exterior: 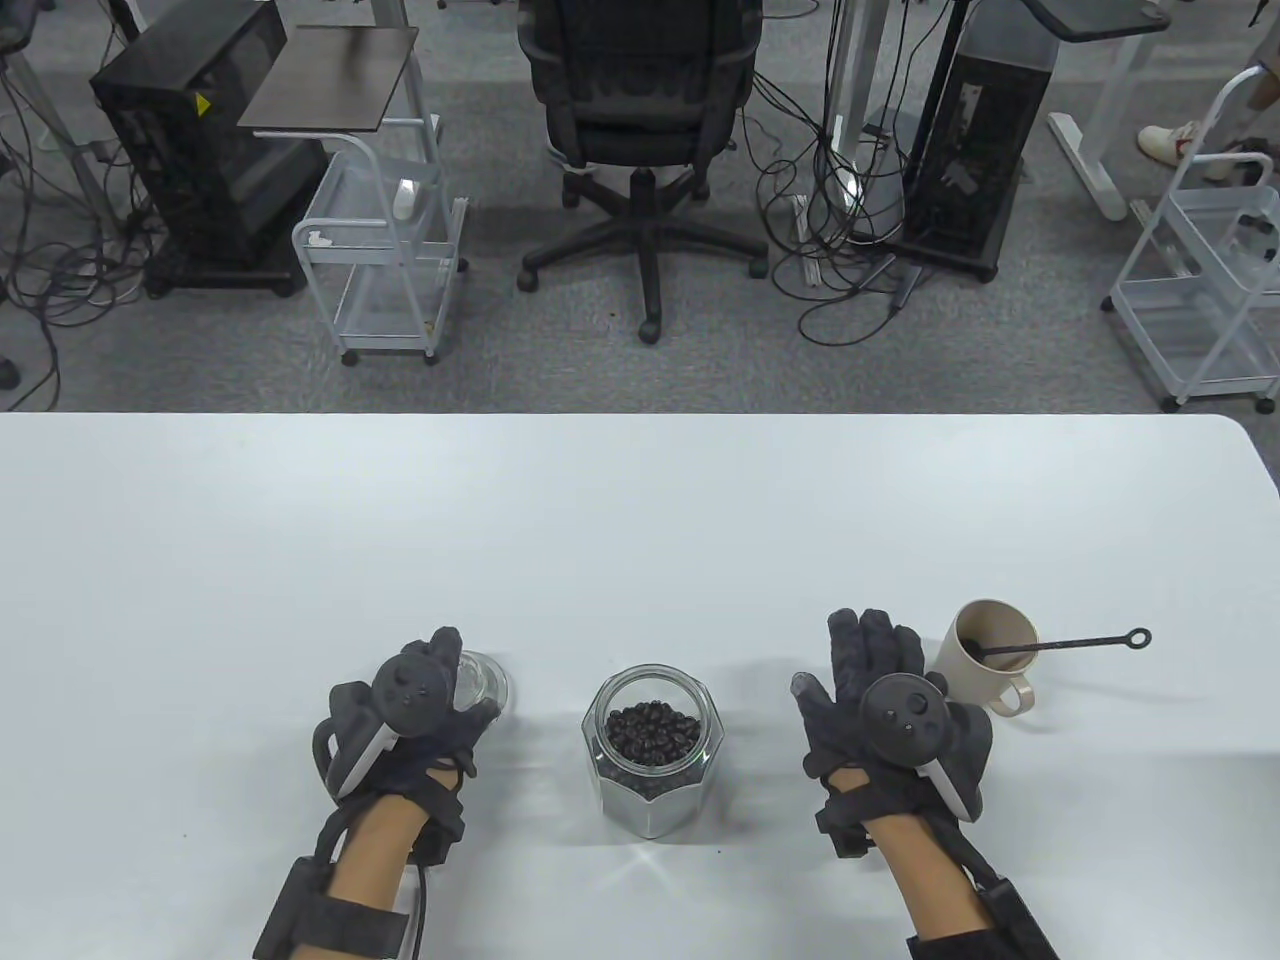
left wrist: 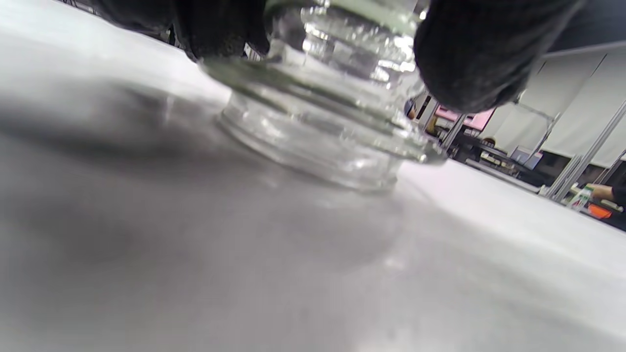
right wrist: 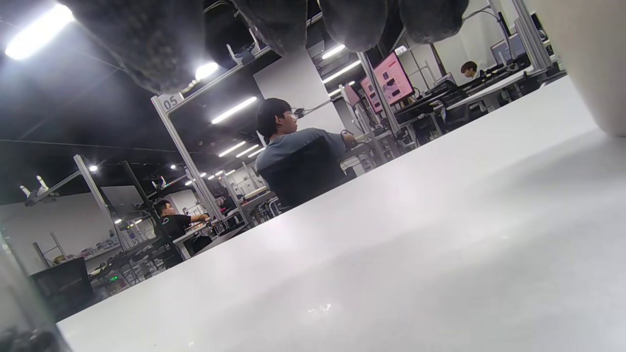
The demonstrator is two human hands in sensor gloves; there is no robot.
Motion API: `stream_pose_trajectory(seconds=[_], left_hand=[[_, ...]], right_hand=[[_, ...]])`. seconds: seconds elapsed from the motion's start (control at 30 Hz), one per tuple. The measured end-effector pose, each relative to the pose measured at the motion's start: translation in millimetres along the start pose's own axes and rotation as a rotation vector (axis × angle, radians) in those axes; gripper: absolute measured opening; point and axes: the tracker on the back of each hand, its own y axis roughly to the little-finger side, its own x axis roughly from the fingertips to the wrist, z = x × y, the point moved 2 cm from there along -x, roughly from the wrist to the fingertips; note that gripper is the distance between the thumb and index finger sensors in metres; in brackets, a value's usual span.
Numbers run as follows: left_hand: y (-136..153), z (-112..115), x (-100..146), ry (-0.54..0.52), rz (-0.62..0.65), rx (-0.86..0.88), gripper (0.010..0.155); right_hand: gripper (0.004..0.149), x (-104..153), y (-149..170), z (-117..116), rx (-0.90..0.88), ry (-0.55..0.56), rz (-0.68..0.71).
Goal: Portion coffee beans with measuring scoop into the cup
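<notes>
An open glass jar (exterior: 652, 740) of dark coffee beans (exterior: 653, 732) stands at the table's near middle. To its left my left hand (exterior: 455, 690) grips the clear glass lid (exterior: 487, 686), and the left wrist view shows that lid (left wrist: 318, 132) low on the tabletop with fingers (left wrist: 469, 54) curled round its top. Right of the jar my right hand (exterior: 845, 660) lies flat with straight fingers and holds nothing. Just beyond that hand is a beige cup (exterior: 990, 655). A black measuring scoop (exterior: 1070, 647) sits in the cup, its long handle pointing right.
The white table (exterior: 640, 520) reaches back to its far edge, with floor beyond it. An office chair (exterior: 640, 130), wire carts (exterior: 385, 250) and computer towers stand there. In the right wrist view the cup wall (right wrist: 596, 63) is at the right edge, with people at desks behind.
</notes>
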Motion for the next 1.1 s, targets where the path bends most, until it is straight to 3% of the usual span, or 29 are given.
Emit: stream_pose_trajectory(seconds=[0.2,0.37,0.5,0.67,0.87,1.1], left_hand=[[-21,-30,17,-0.143,0.114,0.027,0.086],[-57,-58,49,-0.32,0.308,0.131,0.083],[-89,-64,71,-0.372,0.455,0.191,0.083],[-113,-56,83,-0.362,0.566,0.225,0.083],[-118,-45,82,-0.33,0.587,0.212,0.083],[-112,-44,77,-0.317,0.567,0.218,0.083]], right_hand=[[0.072,0,1,0,0.006,-0.003,-0.006],[0.072,0,1,1,0.002,0.001,-0.009],[0.072,-1,2,1,-0.002,0.002,-0.012],[0.072,0,2,2,-0.001,0.006,-0.015],[0.072,0,2,6,-0.005,0.023,-0.019],[0.07,0,12,45,0.012,0.192,-0.088]])
